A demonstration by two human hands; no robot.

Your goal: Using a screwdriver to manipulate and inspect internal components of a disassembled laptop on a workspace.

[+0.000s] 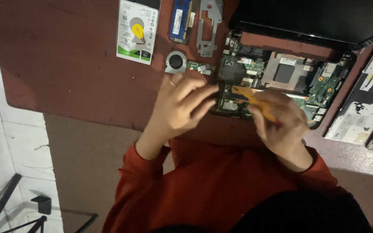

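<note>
Where the opened laptop's circuit board (277, 73) lies on the dark red table (65, 64), the right hand (281, 125) pinches a yellow tool (255, 101), its tip on the board. The left hand (180, 108), fingers curled together, rests at the board's left edge; what it touches is hidden. Beyond lie a small fan (175, 61), a hard drive (137, 31), a memory stick (180, 19) cut off by the frame, and a metal bracket (208, 26).

matt reddish table (65, 64), bare metal bracket (208, 26), yellow plastic tool (255, 102), glossy black lid (307, 17).
</note>
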